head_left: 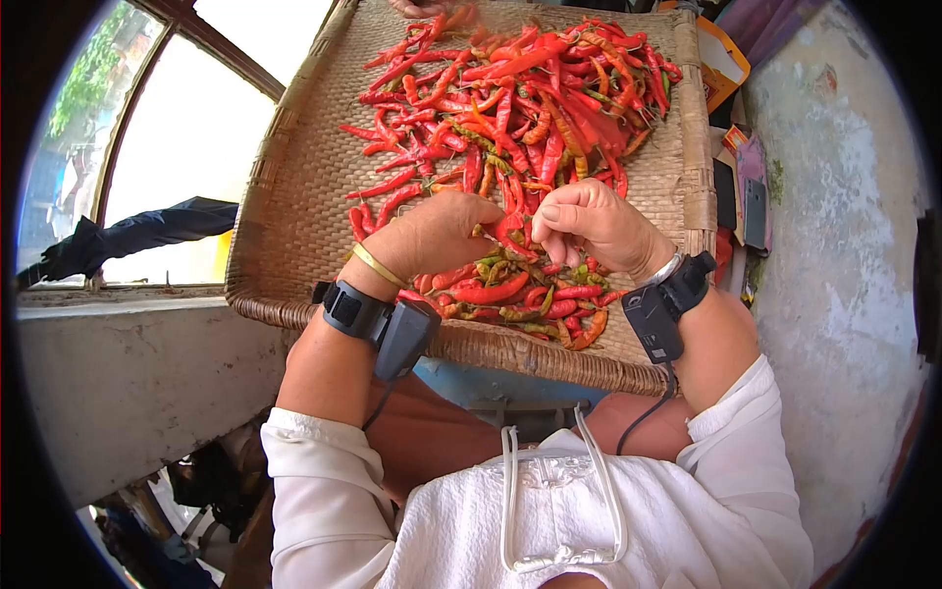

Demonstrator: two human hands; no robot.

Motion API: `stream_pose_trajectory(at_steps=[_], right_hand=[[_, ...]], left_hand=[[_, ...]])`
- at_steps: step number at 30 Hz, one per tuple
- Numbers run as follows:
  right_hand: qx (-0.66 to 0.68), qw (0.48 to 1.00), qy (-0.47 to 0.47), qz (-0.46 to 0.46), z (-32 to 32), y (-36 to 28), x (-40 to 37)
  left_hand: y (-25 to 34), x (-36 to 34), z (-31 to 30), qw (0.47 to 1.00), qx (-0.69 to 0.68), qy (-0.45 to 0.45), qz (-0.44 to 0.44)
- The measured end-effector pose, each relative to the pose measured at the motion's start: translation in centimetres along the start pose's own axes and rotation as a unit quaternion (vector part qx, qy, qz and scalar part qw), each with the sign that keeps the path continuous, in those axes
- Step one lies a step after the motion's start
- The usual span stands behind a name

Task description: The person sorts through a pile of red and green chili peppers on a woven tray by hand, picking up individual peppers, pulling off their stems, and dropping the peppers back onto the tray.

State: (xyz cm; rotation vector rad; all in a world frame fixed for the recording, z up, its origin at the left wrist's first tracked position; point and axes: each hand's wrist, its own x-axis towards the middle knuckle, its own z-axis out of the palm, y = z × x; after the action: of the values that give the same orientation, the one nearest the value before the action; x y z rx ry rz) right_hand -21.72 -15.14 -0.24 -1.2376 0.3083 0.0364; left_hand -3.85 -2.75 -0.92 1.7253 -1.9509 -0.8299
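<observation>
A woven tray (294, 187) bears a large heap of red chili peppers (549, 88), a few of them orange or green. My left hand (442, 231) is closed, its fingertips around a red chili pepper (508, 232) above the tray's near half. Close on the right, my right hand (599, 226) is curled with thumb and forefinger pinched together near the pepper's end; whatever lies in that pinch is too small to make out. Below both hands is a smaller pile of red and greenish chili peppers (491, 293).
Another person's hand (417, 8) shows at the tray's far edge. A window with a dark folded umbrella (157, 233) is on the left, above a pale ledge (147, 368). To the right are a phone (755, 213), an orange box (721, 64) and a worn wall (834, 196).
</observation>
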Motion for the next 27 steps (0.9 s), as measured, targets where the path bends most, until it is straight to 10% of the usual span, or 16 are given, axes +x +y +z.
stream_pose_trajectory(at_steps=[13,16,19,20,23,25,27], right_hand=[[0.035,0.984,0.173,0.026,-0.7,1.5,0.9],[0.003,0.989,0.14,0.043,-0.1,1.9,1.1],[-0.018,0.99,0.13,0.054,0.1,2.1,1.2],[-0.038,0.988,0.142,0.049,0.1,2.0,1.2],[-0.056,0.985,0.153,0.051,0.1,1.6,1.1],[-0.052,0.985,0.153,0.059,0.1,1.6,1.2],[-0.06,0.987,0.136,0.055,0.1,1.7,1.3]], left_hand=[[-1.9,-2.1,-4.4,0.969,-0.021,-0.079,-0.232],[-3.4,-1.6,-5.6,0.972,0.087,0.094,-0.196],[-3.3,0.2,-5.8,0.871,-0.108,0.472,-0.085],[-3.3,0.1,-5.8,0.87,-0.107,0.473,-0.085],[-3.9,-0.6,-5.2,0.869,-0.139,0.454,-0.138],[-4.6,-2.0,-4.3,0.992,0.068,0.076,-0.068],[-4.5,-2.9,-2.6,0.986,0.073,-0.063,-0.136]])
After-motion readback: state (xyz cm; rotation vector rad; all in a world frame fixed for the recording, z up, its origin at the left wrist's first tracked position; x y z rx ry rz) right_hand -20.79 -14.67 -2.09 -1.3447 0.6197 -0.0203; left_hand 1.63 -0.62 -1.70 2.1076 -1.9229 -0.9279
